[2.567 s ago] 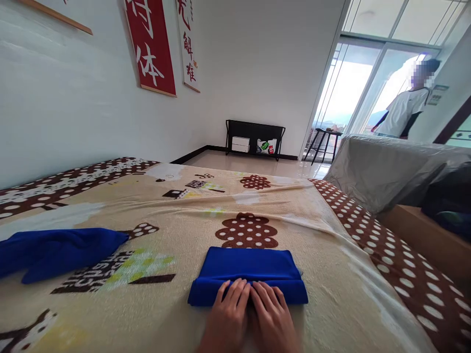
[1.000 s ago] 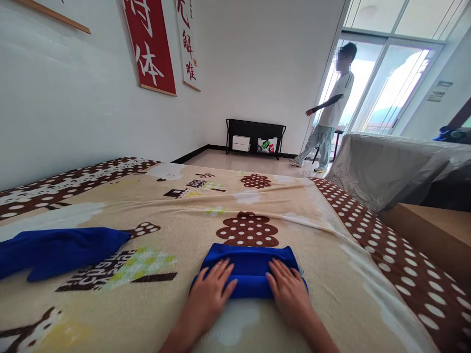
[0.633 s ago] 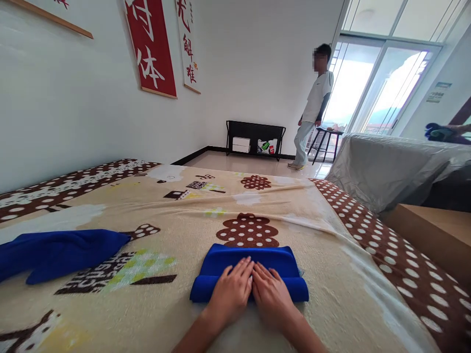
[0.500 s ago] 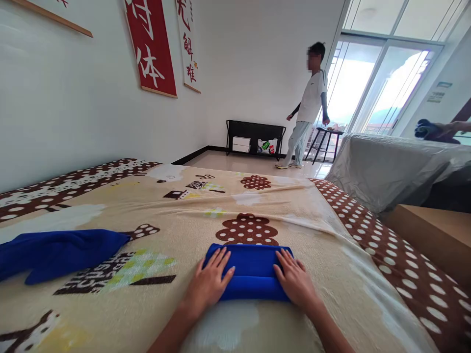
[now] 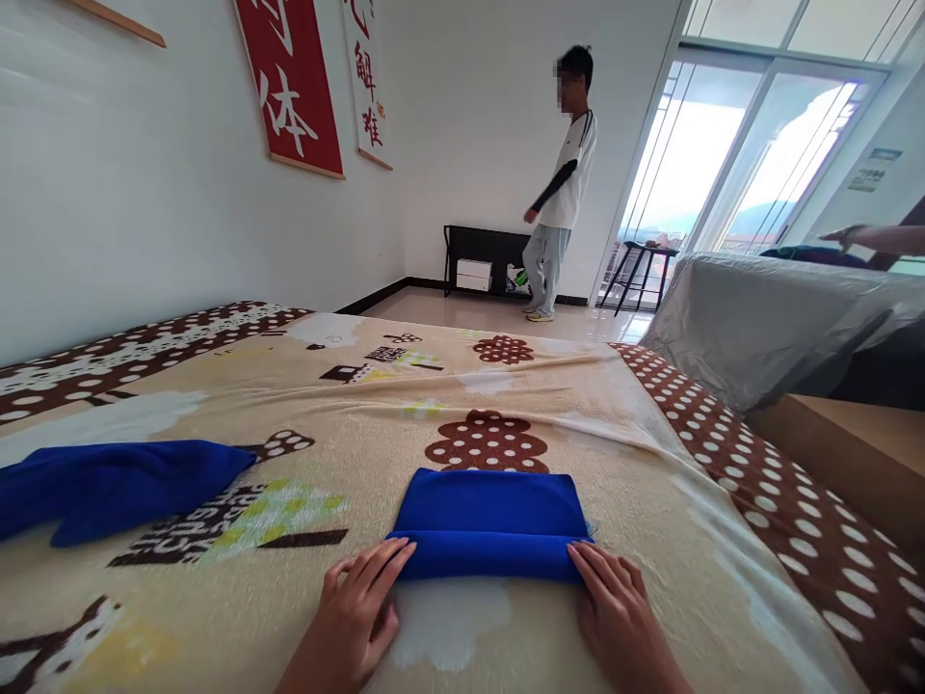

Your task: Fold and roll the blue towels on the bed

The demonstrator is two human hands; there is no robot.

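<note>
A folded blue cloth (image 5: 491, 522) lies flat on the patterned beige blanket (image 5: 448, 405) right in front of me. My left hand (image 5: 354, 617) rests on the blanket at the cloth's near left corner, fingertips touching its edge. My right hand (image 5: 614, 617) lies at the near right corner, fingertips against the fold. Both hands are flat with fingers spread and hold nothing. A second blue cloth (image 5: 108, 487), loosely bunched, lies on the blanket far to the left.
A person in a white shirt (image 5: 560, 183) stands on the floor beyond the bed near a black shelf (image 5: 484, 260). A grey-covered piece of furniture (image 5: 766, 318) and a wooden edge (image 5: 845, 453) stand to the right, where another person's hand (image 5: 859, 236) shows.
My hands slid off the top of the folded cloth to its two near corners. The person in the white shirt walked from the window toward the left.
</note>
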